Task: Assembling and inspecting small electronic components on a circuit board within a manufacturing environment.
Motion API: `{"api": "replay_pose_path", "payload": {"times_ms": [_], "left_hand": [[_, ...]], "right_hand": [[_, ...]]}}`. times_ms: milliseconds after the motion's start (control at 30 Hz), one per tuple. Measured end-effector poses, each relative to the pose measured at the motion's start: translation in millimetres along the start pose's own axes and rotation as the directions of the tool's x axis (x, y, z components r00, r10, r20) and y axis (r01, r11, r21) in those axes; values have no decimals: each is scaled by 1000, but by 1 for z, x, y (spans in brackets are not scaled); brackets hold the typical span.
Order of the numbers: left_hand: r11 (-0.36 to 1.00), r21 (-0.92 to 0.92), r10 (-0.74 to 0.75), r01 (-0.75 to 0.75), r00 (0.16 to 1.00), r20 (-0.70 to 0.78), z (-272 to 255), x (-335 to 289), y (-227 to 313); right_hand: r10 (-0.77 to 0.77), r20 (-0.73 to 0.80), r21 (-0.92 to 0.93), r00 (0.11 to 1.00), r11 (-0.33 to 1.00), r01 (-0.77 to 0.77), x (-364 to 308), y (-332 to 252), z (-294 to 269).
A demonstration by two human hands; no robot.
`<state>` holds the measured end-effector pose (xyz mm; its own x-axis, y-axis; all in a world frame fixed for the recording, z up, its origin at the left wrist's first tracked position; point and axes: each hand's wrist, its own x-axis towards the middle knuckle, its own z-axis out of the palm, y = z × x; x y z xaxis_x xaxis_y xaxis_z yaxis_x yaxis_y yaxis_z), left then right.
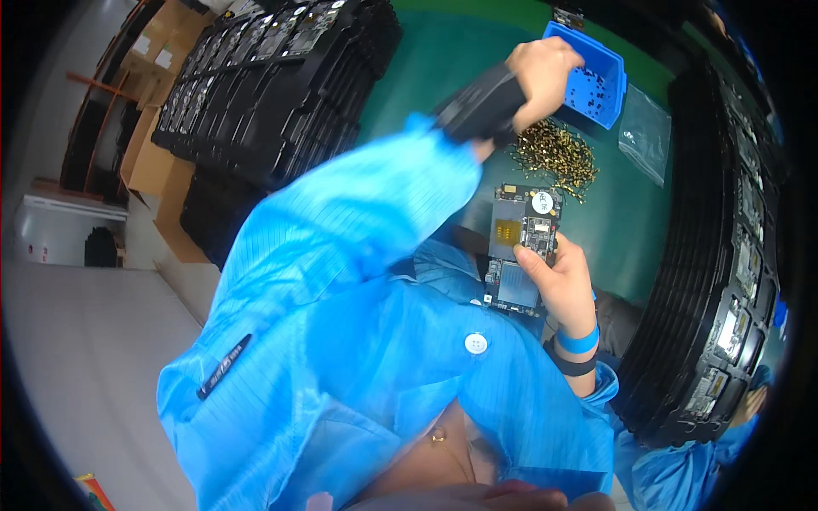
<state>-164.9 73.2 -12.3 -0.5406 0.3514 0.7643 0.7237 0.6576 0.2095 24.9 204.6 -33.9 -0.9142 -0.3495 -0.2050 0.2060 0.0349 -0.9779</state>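
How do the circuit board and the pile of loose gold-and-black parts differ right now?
The circuit board is one flat rectangle; the pile is a tangle of many thin pieces. The board is held in the right hand, while the pile lies on the green tabletop. The board is mostly dark and grey, the pile mostly gold and black. Both show some gold colour.

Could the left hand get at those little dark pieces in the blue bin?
Likely yes: the left hand is at the left rim of the open blue bin, and nothing visible blocks it from the dark pieces.
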Motion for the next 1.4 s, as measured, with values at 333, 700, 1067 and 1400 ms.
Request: {"api": "replay_pose_path", "payload": {"times_ms": [333, 700, 1067, 1400], "left_hand": [[694, -499, -330, 519, 846, 419, -60, -44, 22], [47, -608, -469, 793, 555, 687, -67, -117, 87], [-189, -845, -480, 500, 704, 524, -86, -132, 63], [527, -802, 152, 281, 897, 415, -119, -112, 60]], "right_hand": [[-109, -224, -68, 968, 993, 96, -2, 12, -14], [-461, -114, -902, 880, 419, 102, 25, -12, 43], [-299, -251, -227, 921, 943, 245, 13, 3, 26], [-114, -149, 559, 982, 810, 178, 24, 3, -3]]}}
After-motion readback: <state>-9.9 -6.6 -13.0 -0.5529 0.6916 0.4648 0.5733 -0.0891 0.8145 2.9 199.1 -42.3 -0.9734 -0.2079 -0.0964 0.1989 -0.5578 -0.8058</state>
